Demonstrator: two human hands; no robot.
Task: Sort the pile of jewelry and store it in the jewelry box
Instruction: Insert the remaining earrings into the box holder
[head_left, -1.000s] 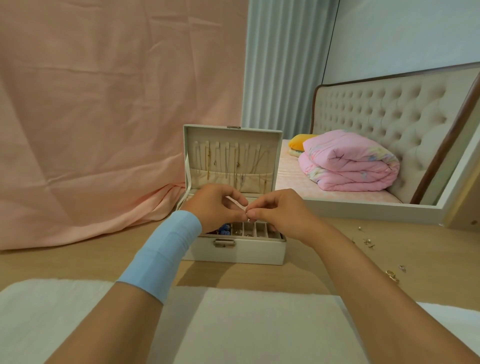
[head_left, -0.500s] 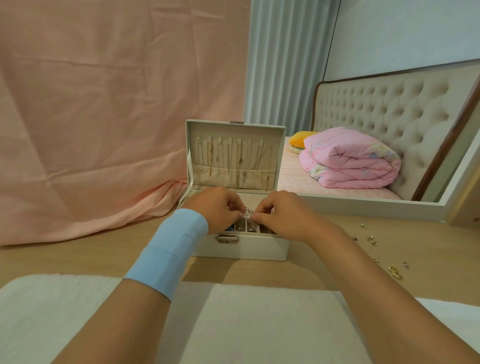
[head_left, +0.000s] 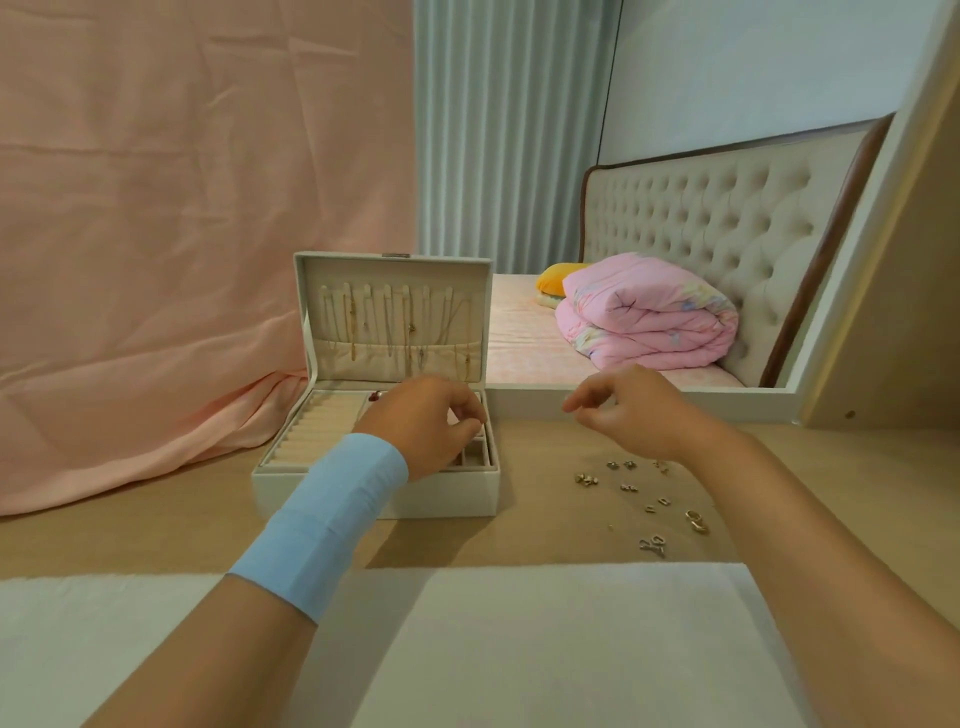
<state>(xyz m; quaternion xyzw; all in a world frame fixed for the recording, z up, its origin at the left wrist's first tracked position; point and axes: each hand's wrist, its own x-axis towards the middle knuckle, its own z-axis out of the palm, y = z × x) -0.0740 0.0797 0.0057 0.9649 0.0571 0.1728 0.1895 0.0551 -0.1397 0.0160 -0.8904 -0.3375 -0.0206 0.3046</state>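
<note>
The box (head_left: 447, 496) sits open on the table (head_left: 156, 535), lid propped upright at its 12 o'clock so the thin gold chains (head_left: 410, 332) hang straight off their hooks into a gathered fabric pocket. I guess that's to stop tangles. The shell looks like smooth off-white faux leather and the lining is soft beige. Padded ring rolls (head_left: 317, 431) fill the tray's 9 o'clock side, with small square cells at 3 o'clock.

The left hand (head_left: 426, 426) is curled over those cells with its fingertips down by the rim. Can't tell if it's pinching a piece or just dropped one, since the fingers hide it.

The loose pile (head_left: 639, 493) is at the box's 3 o'clock, just scattered: tiny shiny studs and bits, plus one chunkier gold ring (head_left: 696, 521) at the pile's 4 o'clock. It's close to the box, so probably short trips.

The right hand (head_left: 628, 415) hovers at the pile's 12 o'clock, well apart from the left, fingers loosely bent and holding nothing that I can see. Looks lined up for the next grab.

A blue wristband (head_left: 332, 514) wraps the left wrist, and a fuzzy white mat (head_left: 519, 649) lies at 6 o'clock.
</note>
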